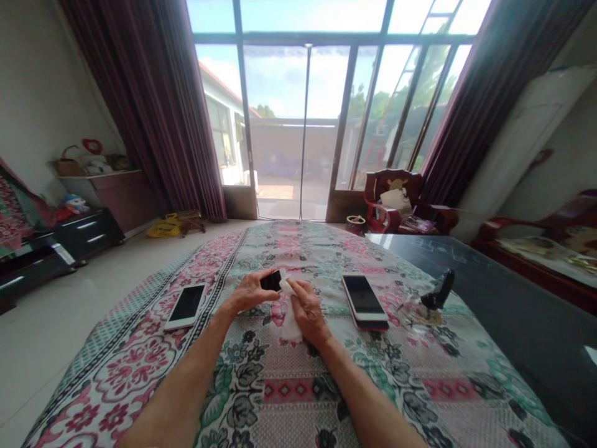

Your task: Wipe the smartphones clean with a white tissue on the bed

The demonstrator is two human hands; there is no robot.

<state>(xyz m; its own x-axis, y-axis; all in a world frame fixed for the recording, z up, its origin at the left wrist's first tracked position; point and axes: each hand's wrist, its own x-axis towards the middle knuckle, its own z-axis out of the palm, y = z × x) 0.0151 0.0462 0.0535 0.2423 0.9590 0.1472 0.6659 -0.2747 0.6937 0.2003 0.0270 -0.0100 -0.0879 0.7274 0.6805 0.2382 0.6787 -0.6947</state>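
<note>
Over a floral-patterned cloth [242, 373], the left hand [247, 292] pinches a dark-screened phone [269, 282] – too small to read for a brand – while the right hand [308, 312] pinches a crumpled white tissue [291, 325] against its right end. Left of the phone lies a flat white handset [186, 306]; right of it, a stacked pair of handsets [365, 297] and a clear, black-topped vessel [437, 292]; beyond it, glass doors [280, 87] between pleated purple curtains [153, 112].

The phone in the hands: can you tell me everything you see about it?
The phone has a dark, glassy-looking screen, with a bit of pale edge showing at the far side. The left hand grips its left end, holding it slanted over the flowery tablecloth. A white cloth in the right hand hides its right end.
</note>
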